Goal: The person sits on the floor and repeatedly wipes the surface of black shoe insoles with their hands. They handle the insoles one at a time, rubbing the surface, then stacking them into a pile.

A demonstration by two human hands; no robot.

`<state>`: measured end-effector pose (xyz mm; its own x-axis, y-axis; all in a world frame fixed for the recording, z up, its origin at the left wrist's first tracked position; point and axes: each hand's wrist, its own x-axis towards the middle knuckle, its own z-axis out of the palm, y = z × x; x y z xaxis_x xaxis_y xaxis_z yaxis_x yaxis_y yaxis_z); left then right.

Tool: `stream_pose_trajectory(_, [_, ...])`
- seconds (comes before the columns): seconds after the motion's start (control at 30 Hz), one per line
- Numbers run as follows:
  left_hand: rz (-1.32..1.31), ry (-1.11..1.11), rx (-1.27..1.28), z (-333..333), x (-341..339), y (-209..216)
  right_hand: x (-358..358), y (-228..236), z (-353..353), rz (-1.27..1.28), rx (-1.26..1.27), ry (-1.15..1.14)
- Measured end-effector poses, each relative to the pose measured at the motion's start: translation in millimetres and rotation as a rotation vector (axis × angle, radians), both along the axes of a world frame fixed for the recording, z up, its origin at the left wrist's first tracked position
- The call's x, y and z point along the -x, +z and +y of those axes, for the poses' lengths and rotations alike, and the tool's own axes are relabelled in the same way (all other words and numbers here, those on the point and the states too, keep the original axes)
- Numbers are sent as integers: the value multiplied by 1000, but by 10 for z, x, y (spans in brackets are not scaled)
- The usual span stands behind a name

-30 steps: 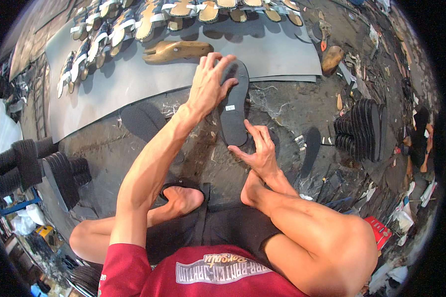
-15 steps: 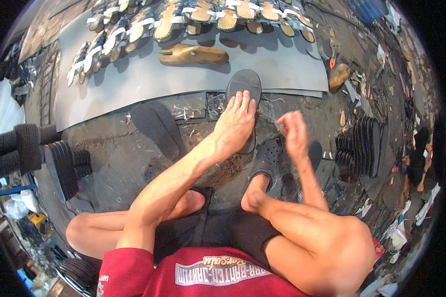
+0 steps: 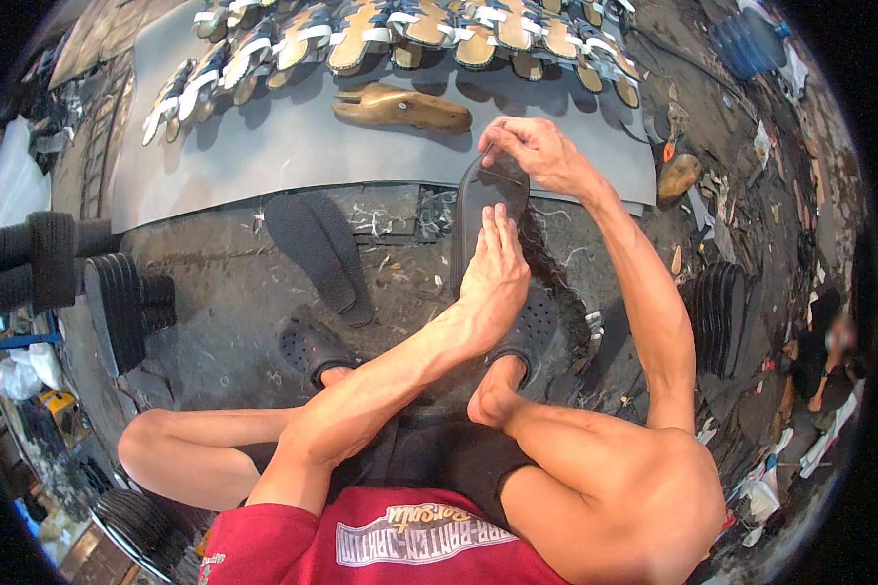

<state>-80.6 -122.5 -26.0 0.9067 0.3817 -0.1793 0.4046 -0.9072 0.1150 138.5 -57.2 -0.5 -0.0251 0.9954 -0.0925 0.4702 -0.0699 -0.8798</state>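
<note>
A long black rubber sole [image 3: 486,200] lies on the dirty floor in front of me. My left hand [image 3: 496,278] presses flat on its near half, fingers pointing away. My right hand [image 3: 532,151] pinches the sole's far tip and lifts it slightly off the ground. A second black sole [image 3: 322,249] lies to the left, untouched. I sit with bare feet on dark perforated clogs [image 3: 312,343].
A grey sheet [image 3: 263,146] ahead carries a wooden shoe last [image 3: 400,107] and a row of several finished sandals [image 3: 400,29]. Stacks of black soles stand at left [image 3: 117,302] and right [image 3: 722,317]. Another person [image 3: 824,341] sits at the far right among scraps.
My left hand slid back toward me along the sole. My right hand left the near end, reached forward and took hold of the far tip.
</note>
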Motion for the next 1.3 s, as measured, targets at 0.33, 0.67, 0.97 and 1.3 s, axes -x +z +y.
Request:
stream_pose_trajectory(0.33, [-154,188,201,185,164,99,-193,-47,-121,263,-57,-507])
stream_pose_trajectory(0.67, [-362,230,614,408,420,5,619,-418,-1044,-75,0,-716])
stream_pose_trajectory(0.97, [-374,237,660,440,396,41,688,-557,-1123,-16,-112,-815])
stream_pose_trajectory(1.3, [-323,121,207,395,332,67,197,-353,-969,71,18,-683])
